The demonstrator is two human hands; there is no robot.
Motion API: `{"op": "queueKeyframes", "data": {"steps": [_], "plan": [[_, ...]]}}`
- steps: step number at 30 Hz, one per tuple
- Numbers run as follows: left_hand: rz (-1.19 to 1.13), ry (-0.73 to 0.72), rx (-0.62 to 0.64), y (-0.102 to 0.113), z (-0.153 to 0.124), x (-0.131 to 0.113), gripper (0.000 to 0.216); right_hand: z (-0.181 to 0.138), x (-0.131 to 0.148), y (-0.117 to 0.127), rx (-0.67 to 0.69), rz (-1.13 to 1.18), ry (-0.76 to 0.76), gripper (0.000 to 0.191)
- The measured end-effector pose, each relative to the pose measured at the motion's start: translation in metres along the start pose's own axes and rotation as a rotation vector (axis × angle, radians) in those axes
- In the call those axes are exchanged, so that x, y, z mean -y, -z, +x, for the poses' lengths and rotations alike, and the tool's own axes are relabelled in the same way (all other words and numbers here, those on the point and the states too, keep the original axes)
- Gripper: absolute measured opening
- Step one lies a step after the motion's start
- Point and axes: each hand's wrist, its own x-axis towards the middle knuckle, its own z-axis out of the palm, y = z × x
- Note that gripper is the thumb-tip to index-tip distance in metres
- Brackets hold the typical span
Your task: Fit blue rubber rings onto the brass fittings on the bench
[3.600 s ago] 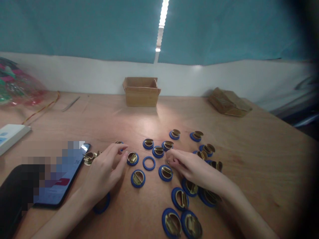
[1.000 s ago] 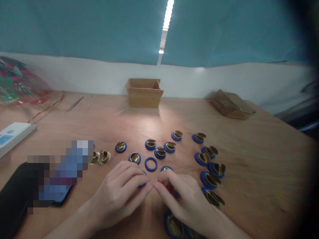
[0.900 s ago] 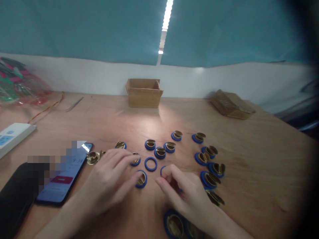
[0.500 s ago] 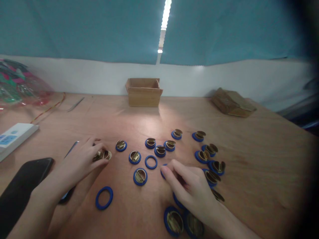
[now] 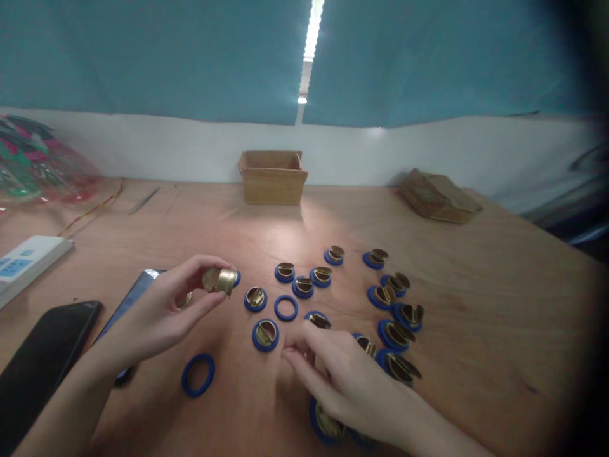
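My left hand point(image 5: 164, 311) is raised a little above the wooden table point(image 5: 476, 304), pinching a small brass cap point(image 5: 219, 279) between thumb and fingers. My right hand point(image 5: 340, 374) rests low on the table with its fingers curled, beside a blue-ringed brass piece point(image 5: 318, 319). Several more blue-ringed brass pieces point(image 5: 397, 333) lie scattered ahead and to the right. An empty blue ring point(image 5: 285, 308) lies between them, and another empty blue ring point(image 5: 198, 374) lies near my left forearm.
A phone point(image 5: 133, 298) and a black case point(image 5: 38, 355) lie at the left, with a white power strip point(image 5: 26, 260) farther left. An open cardboard box point(image 5: 272, 176) stands at the back, a flattened carton point(image 5: 438, 197) at the back right, a plastic bag point(image 5: 33, 168) far left.
My left hand went left to the loose brass caps by the phone, picked one up and lifted it. My right hand slid slightly left and toward me.
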Motion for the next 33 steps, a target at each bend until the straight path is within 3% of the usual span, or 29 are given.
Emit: {"op": "queueKeyframes", "data": {"steps": [5,10,12,15,20,24,27,31,33], "plan": [[-0.404,0.011,0.007,-0.002,-0.001,0.002,0.026,0.006,0.012,-0.005,0.084,-0.108,0.08,0.009],[-0.614,0.084,-0.005,-0.015,0.0,0.004,0.029,0.024,0.038,-0.024,0.235,-0.233,0.309,0.009],[-0.744,0.114,0.005,-0.019,0.002,0.004,0.031,0.033,0.042,-0.037,0.246,-0.255,0.371,0.017],[-0.939,0.168,0.037,-0.023,0.003,0.002,0.034,0.048,0.042,-0.06,0.249,-0.34,0.448,0.014],[-1.125,0.215,0.081,-0.026,0.003,0.0,0.031,0.065,0.045,-0.081,0.238,-0.441,0.471,0.017],[-1.18,0.232,0.082,-0.029,0.003,0.0,0.03,0.062,0.052,-0.073,0.26,-0.437,0.523,0.013],[-1.199,0.272,0.076,-0.031,0.002,0.0,0.03,0.048,0.057,-0.059,0.196,-0.4,0.58,0.005],[-1.173,0.283,0.058,-0.035,0.003,0.001,0.029,0.024,0.058,-0.03,-0.045,-0.399,0.687,0.008],[-1.142,0.289,0.047,-0.036,0.004,0.0,0.03,0.016,0.055,-0.013,-0.202,-0.366,0.649,0.007]]}}
